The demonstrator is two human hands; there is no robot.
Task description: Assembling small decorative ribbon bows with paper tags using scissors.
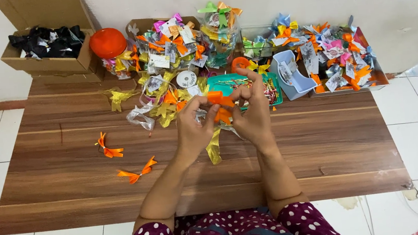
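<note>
Both of my hands are raised over the middle of the wooden table (72,187) and pinch one piece of orange ribbon (220,101) between them. My left hand (195,129) grips the ribbon's left part with thumb and fingers. My right hand (252,113) holds its right part, fingers curled. A gold ribbon strip (214,147) lies on the table just below my hands. Two finished orange bows lie to the left, one orange bow (107,147) farther back and another orange bow (136,171) nearer me.
A cardboard box of black bows (48,43) stands at the back left beside an orange lid (108,42). Heaps of coloured bows (172,49) fill the back edge. A teal tray (272,83), a light-blue container (291,73) and a metal tray (376,78) sit at the back right.
</note>
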